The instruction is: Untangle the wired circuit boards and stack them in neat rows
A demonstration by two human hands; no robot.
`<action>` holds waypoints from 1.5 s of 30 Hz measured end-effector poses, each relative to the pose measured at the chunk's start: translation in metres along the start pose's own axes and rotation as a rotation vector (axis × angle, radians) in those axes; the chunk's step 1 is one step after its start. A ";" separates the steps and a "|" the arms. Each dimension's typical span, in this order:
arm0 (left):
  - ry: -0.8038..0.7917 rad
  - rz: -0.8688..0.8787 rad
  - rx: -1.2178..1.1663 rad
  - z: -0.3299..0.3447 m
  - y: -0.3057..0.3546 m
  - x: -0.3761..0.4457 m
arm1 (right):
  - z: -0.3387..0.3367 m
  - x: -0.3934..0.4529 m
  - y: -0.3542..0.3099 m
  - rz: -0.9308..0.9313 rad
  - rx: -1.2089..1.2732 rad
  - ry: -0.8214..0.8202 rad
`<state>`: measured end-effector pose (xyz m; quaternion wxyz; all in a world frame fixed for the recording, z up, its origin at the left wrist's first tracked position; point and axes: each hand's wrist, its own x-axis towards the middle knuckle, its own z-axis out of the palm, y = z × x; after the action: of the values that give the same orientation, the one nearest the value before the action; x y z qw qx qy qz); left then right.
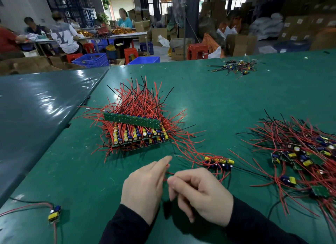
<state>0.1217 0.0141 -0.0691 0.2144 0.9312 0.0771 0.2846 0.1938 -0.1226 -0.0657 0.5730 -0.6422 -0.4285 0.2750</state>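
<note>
A neat stack of green circuit boards (135, 134) with yellow and blue parts and red and black wires lies mid-table. A small strip of boards (219, 162) lies just right of my hands, its red wires running toward them. My left hand (145, 187) has its fingers stretched forward over a red wire (168, 173). My right hand (198, 194), fingers curled, pinches that red wire right beside the left. A tangled heap of wired boards (301, 158) sprawls at the right.
One single wired board (54, 213) lies near the table's front left. A small pile of wire scraps (236, 67) sits at the far right. The green mat (209, 101) meets a darker table (36, 107) on the left. People work at benches behind.
</note>
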 end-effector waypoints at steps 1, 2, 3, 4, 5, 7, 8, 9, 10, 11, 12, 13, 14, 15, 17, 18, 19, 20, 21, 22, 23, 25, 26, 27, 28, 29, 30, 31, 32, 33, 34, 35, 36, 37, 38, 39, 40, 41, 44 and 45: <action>0.003 0.010 -0.006 0.000 0.000 0.000 | -0.001 0.001 0.000 0.009 0.039 0.019; 0.002 0.021 -0.015 0.001 0.000 -0.001 | -0.002 0.002 0.000 0.018 0.082 0.032; -0.002 0.029 -0.030 0.001 0.001 -0.001 | -0.003 0.003 0.000 0.027 0.116 0.041; -0.009 0.034 -0.055 0.003 0.001 -0.002 | -0.004 0.004 0.000 0.033 0.136 0.051; -0.018 0.040 -0.087 0.004 0.001 -0.002 | -0.005 0.005 0.001 0.039 0.144 0.065; -0.027 0.062 -0.132 0.005 0.001 -0.003 | -0.007 0.006 0.001 0.056 0.148 0.095; -0.021 0.076 -0.139 0.005 0.000 -0.003 | -0.008 0.006 0.001 0.064 0.151 0.100; -0.010 0.083 -0.143 0.006 0.000 -0.004 | -0.008 0.006 0.001 0.071 0.154 0.092; 0.007 0.080 -0.144 0.007 -0.001 -0.004 | -0.008 0.005 0.000 0.075 0.155 0.073; 0.029 0.062 -0.144 0.008 -0.002 -0.005 | -0.007 0.005 0.000 0.077 0.152 0.044; 0.057 0.030 -0.153 0.009 -0.003 -0.004 | -0.006 0.004 0.001 0.077 0.145 0.015; 0.092 -0.011 -0.184 0.010 -0.004 -0.003 | -0.004 0.003 0.001 0.082 0.132 -0.005; 0.132 -0.057 -0.243 0.011 -0.004 -0.001 | -0.004 0.003 0.002 0.092 0.112 -0.016; 0.176 -0.098 -0.320 0.010 -0.004 0.001 | -0.003 0.003 0.003 0.110 0.084 -0.023; 0.241 -0.159 -0.476 0.008 -0.001 0.003 | -0.003 0.004 0.005 0.156 0.024 -0.050; 0.250 -0.186 -0.553 0.007 0.002 0.003 | -0.003 0.004 0.006 0.174 -0.002 -0.070; 0.249 -0.220 -0.640 0.006 0.004 0.003 | -0.002 0.003 0.006 0.181 -0.028 -0.084; 0.246 -0.265 -0.734 0.006 0.006 0.004 | -0.002 0.003 0.007 0.176 -0.056 -0.089; 0.243 -0.323 -0.832 0.005 0.007 0.005 | -0.001 0.003 0.007 0.163 -0.087 -0.083; 0.244 -0.389 -0.933 0.004 0.007 0.006 | -0.001 0.003 0.008 0.144 -0.122 -0.068; 0.246 -0.454 -1.029 0.003 0.006 0.008 | -0.001 0.003 0.008 0.126 -0.154 -0.051; 0.239 -0.549 -1.183 -0.002 0.004 0.011 | -0.001 0.002 0.010 0.096 -0.202 -0.024; 0.228 -0.587 -1.261 -0.004 0.003 0.012 | -0.001 0.002 0.010 0.084 -0.219 -0.019; 0.208 -0.630 -1.345 -0.007 0.002 0.013 | 0.000 0.002 0.011 0.075 -0.240 -0.018; 0.178 -0.684 -1.432 -0.009 0.001 0.014 | 0.000 0.003 0.011 0.063 -0.262 -0.017; 0.145 -0.750 -1.516 -0.010 0.001 0.015 | 0.001 0.003 0.011 0.050 -0.288 -0.013; 0.122 -0.821 -1.594 -0.011 0.000 0.016 | 0.002 0.003 0.011 0.037 -0.318 -0.004; 0.114 -0.886 -1.659 -0.011 -0.002 0.016 | 0.001 0.003 0.011 0.024 -0.359 0.008; 0.113 -0.939 -1.704 -0.011 -0.003 0.017 | 0.001 0.003 0.010 0.005 -0.408 0.020; 0.104 -0.980 -1.728 -0.011 -0.004 0.017 | 0.001 0.003 0.009 -0.015 -0.455 0.025; 0.081 -1.009 -1.743 -0.011 -0.004 0.017 | 0.001 0.002 0.009 -0.030 -0.484 0.024; 0.055 -1.033 -1.757 -0.011 -0.004 0.016 | 0.001 0.002 0.008 -0.040 -0.490 0.021; 0.039 -1.054 -1.773 -0.011 -0.003 0.016 | 0.002 0.002 0.008 -0.044 -0.478 0.019; 0.044 -1.073 -1.786 -0.011 -0.004 0.016 | 0.003 0.001 0.008 -0.041 -0.445 0.017; 0.077 -1.087 -1.789 -0.010 -0.004 0.016 | 0.004 0.001 0.008 -0.024 -0.389 0.013; 0.136 -1.095 -1.788 -0.011 -0.005 0.017 | 0.005 0.001 0.008 -0.001 -0.310 0.009; 0.214 -1.088 -1.796 -0.011 -0.007 0.019 | 0.004 0.002 0.008 0.035 -0.221 0.009; 0.296 -1.072 -1.811 -0.012 -0.009 0.020 | 0.003 0.002 0.008 0.080 -0.129 0.006; 0.449 -1.020 -1.865 -0.018 -0.015 0.024 | -0.003 0.004 0.004 0.216 0.102 -0.028; 0.463 -1.006 -1.875 -0.019 -0.016 0.025 | -0.005 0.004 0.001 0.245 0.152 -0.044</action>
<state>0.1308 0.0422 -0.0495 0.9118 0.1829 0.2403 0.2783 0.2005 -0.1216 -0.0654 0.5728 -0.6382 -0.3371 0.3884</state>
